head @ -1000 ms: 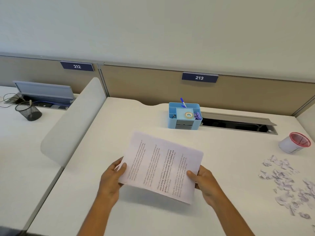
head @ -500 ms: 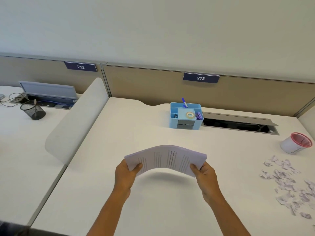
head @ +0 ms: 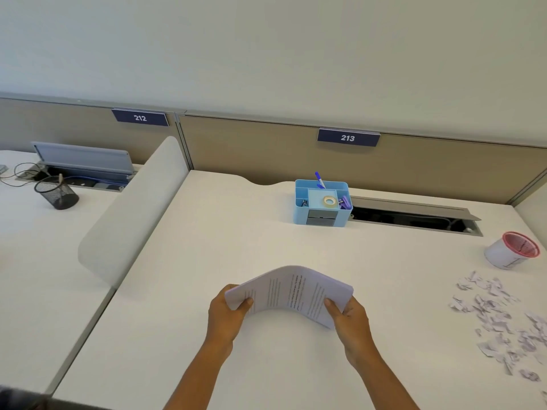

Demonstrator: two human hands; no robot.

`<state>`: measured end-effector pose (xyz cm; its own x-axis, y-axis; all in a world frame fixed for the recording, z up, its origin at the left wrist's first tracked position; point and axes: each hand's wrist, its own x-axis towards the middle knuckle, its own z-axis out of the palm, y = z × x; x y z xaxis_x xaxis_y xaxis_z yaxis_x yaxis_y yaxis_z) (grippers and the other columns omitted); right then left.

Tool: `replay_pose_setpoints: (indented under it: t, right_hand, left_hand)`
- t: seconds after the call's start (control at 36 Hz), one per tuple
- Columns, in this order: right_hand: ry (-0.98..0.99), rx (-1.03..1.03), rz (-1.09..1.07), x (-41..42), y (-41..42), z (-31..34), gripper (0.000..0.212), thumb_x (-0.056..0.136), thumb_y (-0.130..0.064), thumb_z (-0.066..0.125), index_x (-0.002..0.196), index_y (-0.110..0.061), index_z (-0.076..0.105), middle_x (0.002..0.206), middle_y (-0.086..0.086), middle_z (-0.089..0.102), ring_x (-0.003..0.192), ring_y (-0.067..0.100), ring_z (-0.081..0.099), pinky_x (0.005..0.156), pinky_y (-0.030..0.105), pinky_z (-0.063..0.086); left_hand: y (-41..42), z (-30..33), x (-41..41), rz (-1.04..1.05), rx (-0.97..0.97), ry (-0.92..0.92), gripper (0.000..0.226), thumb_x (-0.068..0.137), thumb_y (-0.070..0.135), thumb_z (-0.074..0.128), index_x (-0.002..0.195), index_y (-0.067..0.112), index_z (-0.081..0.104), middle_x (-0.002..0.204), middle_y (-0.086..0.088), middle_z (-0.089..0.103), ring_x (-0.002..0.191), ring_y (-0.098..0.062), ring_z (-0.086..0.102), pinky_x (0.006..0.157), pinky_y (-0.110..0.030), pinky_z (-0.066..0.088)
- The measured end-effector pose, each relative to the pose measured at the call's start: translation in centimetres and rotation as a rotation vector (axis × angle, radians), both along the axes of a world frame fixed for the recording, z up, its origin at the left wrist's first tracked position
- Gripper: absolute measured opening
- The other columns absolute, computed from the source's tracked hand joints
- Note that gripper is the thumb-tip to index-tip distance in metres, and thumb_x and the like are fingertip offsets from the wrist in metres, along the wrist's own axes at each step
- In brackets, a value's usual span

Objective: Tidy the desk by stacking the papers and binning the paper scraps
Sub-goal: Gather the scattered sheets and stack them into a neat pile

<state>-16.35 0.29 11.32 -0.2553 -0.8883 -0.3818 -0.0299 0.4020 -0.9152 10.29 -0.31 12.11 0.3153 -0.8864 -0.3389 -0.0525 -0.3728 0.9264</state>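
Gripping stack of papers at opposite ends: left hand and right hand, both clenched on it, stack arched upward above near-centre counter. Paper scraps scattered right. Pink-rimmed bin far right, tilted. Blue organiser far centre.

A plain pale wall rose beyond the hands. Below it ran a low tan partition panel with navy number plates. A rounded grey divider screen stood to their left, separating two white desktops.
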Motion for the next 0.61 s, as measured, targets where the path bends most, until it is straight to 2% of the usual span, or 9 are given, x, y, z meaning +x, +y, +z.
replay_pose_setpoints:
  t: [0.11, 0.17, 0.22, 0.28, 0.36, 0.47, 0.56, 0.61]
  right_hand:
    - [0.014, 0.028, 0.023, -0.1, 0.3, -0.4, 0.023, 0.105, -0.021, 0.065, 0.127, -0.026, 0.068, 0.116, -0.003, 0.077, 0.112, 0.019, 0.07, 0.085, 0.031, 0.058]
    - [0.031, 0.039, 0.037, -0.3, 0.1, -0.3, 0.023, 0.105, -0.02, 0.065, 0.126, -0.026, 0.069, 0.116, -0.004, 0.077, 0.111, 0.018, 0.071, 0.085, 0.032, 0.058]
    - [0.062, 0.035, 0.066, -0.5, -0.4, 0.2, 0.021, 0.105, -0.018, 0.064, 0.123, -0.028, 0.07, 0.114, -0.005, 0.077, 0.108, 0.019, 0.072, 0.087, 0.036, 0.061]
    - [0.104, 0.029, 0.114, -0.9, -1.0, 0.9, 0.02, 0.104, -0.018, 0.065, 0.118, -0.03, 0.071, 0.11, -0.006, 0.079, 0.105, 0.02, 0.074, 0.089, 0.042, 0.063]
    - [0.098, 0.046, 0.173, -1.9, -2.1, 1.7, 0.016, 0.101, -0.018, 0.068, 0.112, -0.028, 0.073, 0.104, -0.006, 0.081, 0.096, 0.02, 0.079, 0.09, 0.051, 0.064]
    - [-0.191, 0.139, 0.241, -3.4, -2.8, 2.8, 0.022, 0.1, -0.018, 0.072, 0.122, -0.015, 0.073, 0.117, 0.011, 0.08, 0.107, 0.034, 0.077, 0.1, 0.059, 0.058]
    - [-0.38, 0.158, 0.239, -3.9, -2.4, 3.4, 0.024, 0.1, -0.024, 0.07, 0.117, -0.009, 0.077, 0.123, 0.017, 0.077, 0.107, 0.032, 0.075, 0.092, 0.047, 0.059]
    - [-0.526, 0.158, 0.186, -3.8, -2.1, 3.1, 0.029, 0.1, -0.025, 0.067, 0.12, -0.006, 0.077, 0.128, 0.021, 0.074, 0.111, 0.034, 0.072, 0.09, 0.047, 0.058]
  left_hand:
    - [0.7, -0.2, 0.0, -0.03, 0.034, -0.001, 0.035, 0.092, 0.003, 0.08, 0.105, 0.033, 0.068, 0.104, 0.009, 0.073, 0.1, -0.014, 0.068, 0.075, -0.021, 0.053]
    - [0.9, -0.1, 0.1, -0.053, 0.066, -0.004, 0.028, 0.094, 0.008, 0.078, 0.112, 0.027, 0.069, 0.103, 0.008, 0.073, 0.097, -0.013, 0.068, 0.073, -0.021, 0.054]
    - [0.8, 0.0, 0.5, -0.094, 0.098, -0.042, 0.027, 0.096, 0.013, 0.077, 0.121, 0.02, 0.069, 0.105, 0.003, 0.074, 0.097, -0.019, 0.071, 0.071, -0.025, 0.057]
    - [0.6, 0.1, 1.2, -0.145, 0.13, -0.065, 0.025, 0.096, 0.015, 0.077, 0.12, 0.019, 0.071, 0.105, 0.001, 0.077, 0.097, -0.023, 0.076, 0.07, -0.028, 0.059]
    - [0.6, 0.0, 2.6, -0.164, 0.244, 0.036, 0.027, 0.092, 0.007, 0.081, 0.117, 0.012, 0.075, 0.101, -0.005, 0.082, 0.088, -0.025, 0.081, 0.066, -0.034, 0.063]
    - [1.3, -0.3, 3.8, -0.137, 0.337, 0.184, 0.028, 0.086, -0.001, 0.084, 0.112, 0.006, 0.075, 0.096, -0.012, 0.083, 0.083, -0.029, 0.081, 0.064, -0.039, 0.064]
    - [2.0, -0.7, 4.3, -0.084, 0.346, 0.286, 0.03, 0.086, -0.003, 0.083, 0.113, 0.003, 0.074, 0.1, -0.016, 0.082, 0.088, -0.034, 0.081, 0.071, -0.042, 0.063]
    - [2.3, -0.9, 4.6, -0.046, 0.344, 0.345, 0.033, 0.085, -0.004, 0.082, 0.116, 0.003, 0.074, 0.103, -0.017, 0.082, 0.096, -0.038, 0.079, 0.079, -0.047, 0.062]
